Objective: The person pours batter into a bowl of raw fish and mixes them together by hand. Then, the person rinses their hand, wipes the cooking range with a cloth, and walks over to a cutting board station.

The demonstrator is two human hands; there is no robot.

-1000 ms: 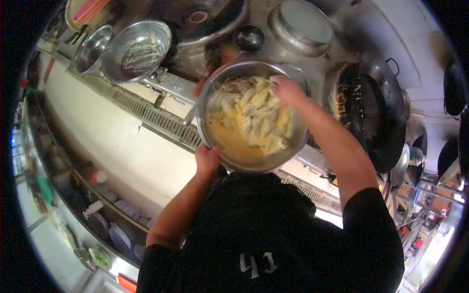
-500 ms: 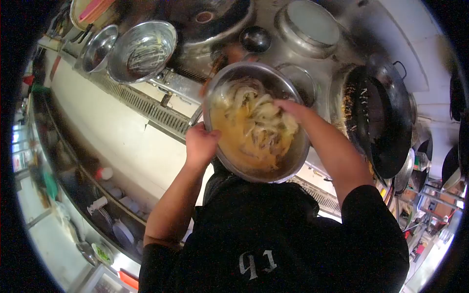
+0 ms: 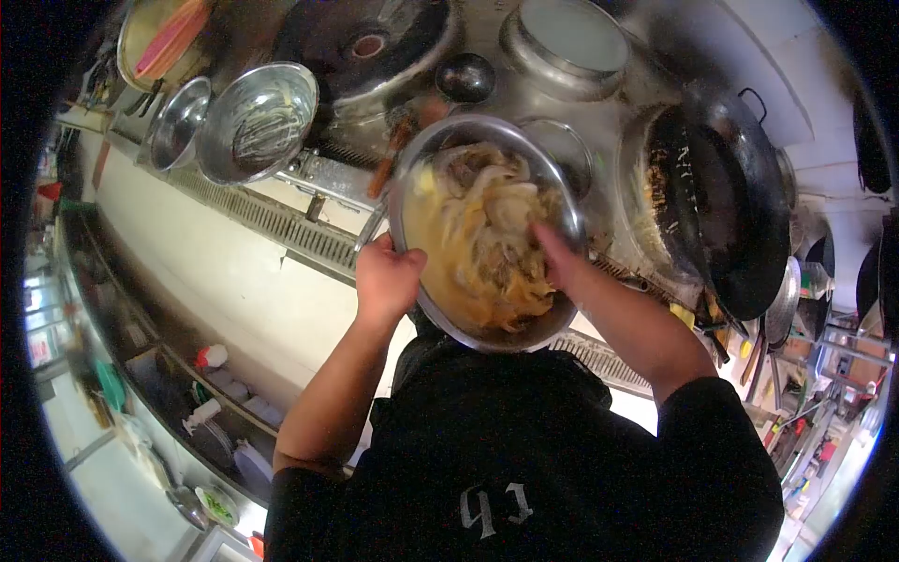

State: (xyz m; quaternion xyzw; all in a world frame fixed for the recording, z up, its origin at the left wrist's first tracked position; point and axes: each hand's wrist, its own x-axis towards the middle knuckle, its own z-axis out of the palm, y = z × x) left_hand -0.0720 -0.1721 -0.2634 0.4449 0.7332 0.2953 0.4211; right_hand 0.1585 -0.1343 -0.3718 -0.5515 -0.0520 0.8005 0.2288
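A big metal mixing bowl [image 3: 573, 314] is tilted toward me just in front of my body. My left hand [image 3: 389, 279] grips its left rim, thumb over the edge. Inside lie pale and brown strips of food [image 3: 501, 220] in a yellow-orange liquid that looks like beaten egg. My right hand [image 3: 559, 259] reaches in over the right side and touches the strips. Motion blurs its fingers and the food partly hides them, so I cannot tell how they are closed.
A smeared metal bowl [image 3: 257, 122] and a smaller bowl [image 3: 181, 124] stand at left on the range. Behind are a dark ladle [image 3: 465, 78] and a lidded-looking round pot [image 3: 573, 42]. A large black wok [image 3: 740, 206] is at right.
My right hand has moved down along the bowl's right side, and the strips have shifted and spread in the liquid. My left hand keeps its grip. The view has turned slightly.
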